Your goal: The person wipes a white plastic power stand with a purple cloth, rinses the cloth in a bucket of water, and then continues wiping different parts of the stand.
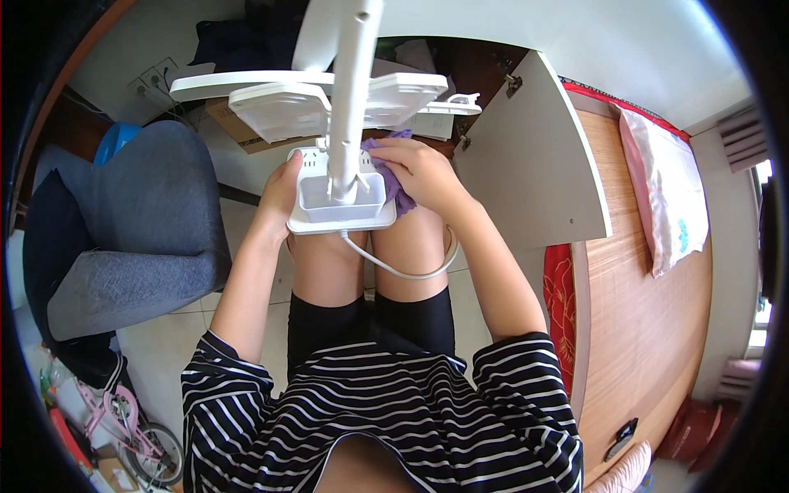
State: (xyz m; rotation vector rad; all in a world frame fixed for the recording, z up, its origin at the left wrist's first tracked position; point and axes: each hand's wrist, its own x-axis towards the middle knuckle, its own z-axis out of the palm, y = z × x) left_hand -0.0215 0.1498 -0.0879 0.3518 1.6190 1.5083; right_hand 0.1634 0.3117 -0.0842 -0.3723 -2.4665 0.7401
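Note:
A white stand [349, 107] rests over my thighs, its thick pole rising toward the camera. Its base [308, 220] carries power sockets and a small clear box [343, 212] around the pole's foot; a white cable [403, 274] loops out of the near edge. Flat white panels [279, 111] branch off farther up the pole. My left hand [280, 195] grips the base along its left edge, fingers underneath and thumb on top. On the right side, my right hand [423, 171] is closed on a purple cloth [396, 182] pressed against the base. Part of that cloth is hidden under the fingers.
At left stands a grey-blue upholstered chair [144, 222], with a pink bicycle [123, 419] behind it. An open white cabinet door [534, 156] juts out at right, beside a wooden bed surface [649, 312] bearing a pillow [664, 193]. A cardboard box [238, 127] sits ahead.

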